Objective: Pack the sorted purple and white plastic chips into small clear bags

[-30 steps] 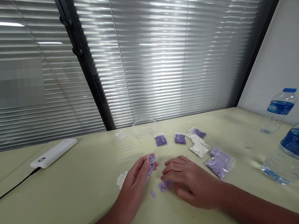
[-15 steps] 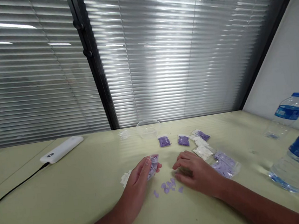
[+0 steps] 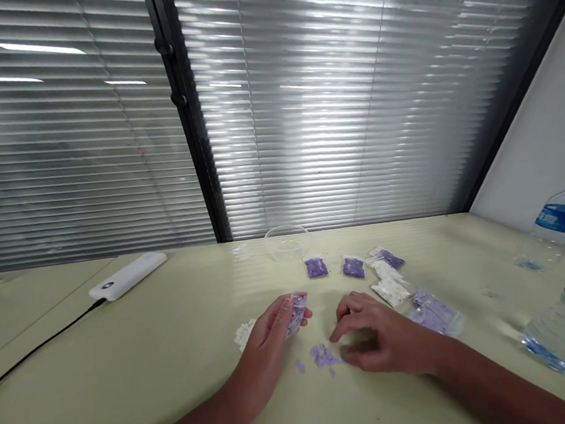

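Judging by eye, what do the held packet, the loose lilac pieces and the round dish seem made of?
Packet: glossy clear plastic film, probably; it shines, lilac showing through.
Pieces: matt, without glints; plastic or card, too small to tell.
Dish: smooth, clear plastic or glass; the table shows through.

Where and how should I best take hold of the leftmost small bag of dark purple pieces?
The small bag lies flat on the table, so probably pinch its near edge with the right hand, coming from the near side; the transparent round container sits close behind. The left hand holds a bag of lilac pieces.
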Demonstrator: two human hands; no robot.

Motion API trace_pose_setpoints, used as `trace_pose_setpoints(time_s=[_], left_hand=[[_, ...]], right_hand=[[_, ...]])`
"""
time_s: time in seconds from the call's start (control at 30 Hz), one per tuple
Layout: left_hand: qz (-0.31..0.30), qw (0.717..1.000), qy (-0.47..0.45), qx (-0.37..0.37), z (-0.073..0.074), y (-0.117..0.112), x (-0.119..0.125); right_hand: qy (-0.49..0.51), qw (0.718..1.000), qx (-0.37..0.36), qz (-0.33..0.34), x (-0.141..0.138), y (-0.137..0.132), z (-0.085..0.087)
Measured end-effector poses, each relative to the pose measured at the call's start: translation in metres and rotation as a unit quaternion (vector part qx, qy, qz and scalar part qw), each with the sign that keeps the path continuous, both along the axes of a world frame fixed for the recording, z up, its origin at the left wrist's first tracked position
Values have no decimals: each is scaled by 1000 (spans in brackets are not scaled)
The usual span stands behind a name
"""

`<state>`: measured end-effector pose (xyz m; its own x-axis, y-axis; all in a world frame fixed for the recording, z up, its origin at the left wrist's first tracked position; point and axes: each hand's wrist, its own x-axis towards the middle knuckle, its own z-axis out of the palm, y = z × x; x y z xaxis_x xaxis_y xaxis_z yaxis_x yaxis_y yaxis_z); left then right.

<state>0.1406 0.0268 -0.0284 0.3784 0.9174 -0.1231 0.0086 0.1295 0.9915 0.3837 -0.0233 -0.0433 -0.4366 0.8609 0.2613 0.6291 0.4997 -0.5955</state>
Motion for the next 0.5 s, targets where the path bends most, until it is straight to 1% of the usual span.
trace_pose_setpoints(time_s=[0.1,0.17,0.23,0.33,0.43,0.5], left_hand=[[0,1000,1,1,2,0,0],[-1,1000,0,1,2,-1,0],[-1,1000,1,7,3,-2,0],[-4,1000,2,9,4,-4,-1],[-2,1000,-1,-8,5,-4,-1],[-3,1000,-1,-7,4,-4,-1]], right_hand=[[7,1000,3,-19,-1,6,-10],[22,999,23,-25,-8,7,-16],[28,999,39,-20,-16,6,-18],[17,999,37,-5,-23,0,-13],[3,1000,26,6,-24,-5,-5],[-3,1000,28,12,-24,-5,-5]])
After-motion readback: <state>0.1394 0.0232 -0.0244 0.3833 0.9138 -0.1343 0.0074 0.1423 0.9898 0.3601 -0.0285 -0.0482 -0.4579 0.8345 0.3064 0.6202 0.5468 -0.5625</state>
